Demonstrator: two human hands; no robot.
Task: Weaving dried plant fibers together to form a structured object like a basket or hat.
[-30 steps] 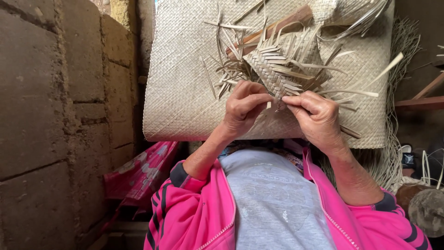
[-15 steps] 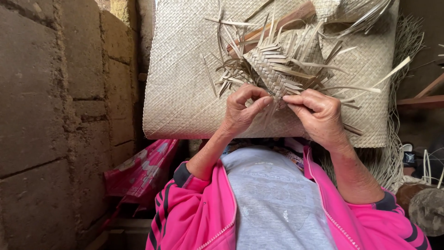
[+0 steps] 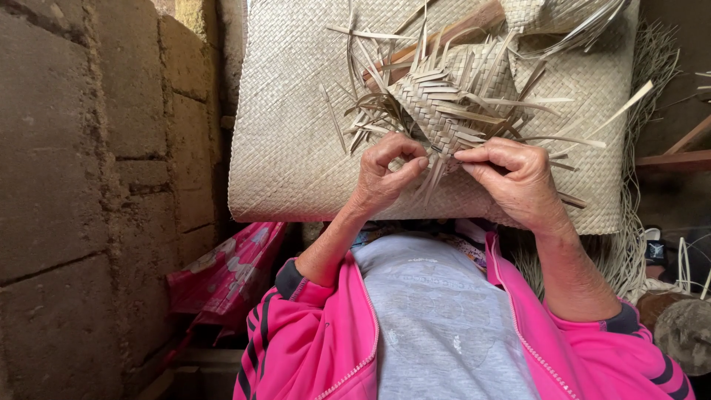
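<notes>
The left hand [image 3: 385, 174] pinched thin dry strips at the lower edge of a small half-woven piece [image 3: 444, 107], thumb against curled fingers. The right hand [image 3: 518, 178] gripped strips just beside it, fingers bent over them. Loose strip ends stuck out all around. Behind lay a large woven mat [image 3: 296, 133], beside a block wall [image 3: 89, 163].

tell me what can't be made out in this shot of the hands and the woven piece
- Head view: the near end of the small woven piece is hidden behind the left hand and right hand, so which strips they pinch is unclear.
- Head view: the big woven mat is cut off by the top edge.
- Head view: the wooden stick is partly covered by loose strips.
- Head view: things at the right edge are dark and cut off.
</notes>
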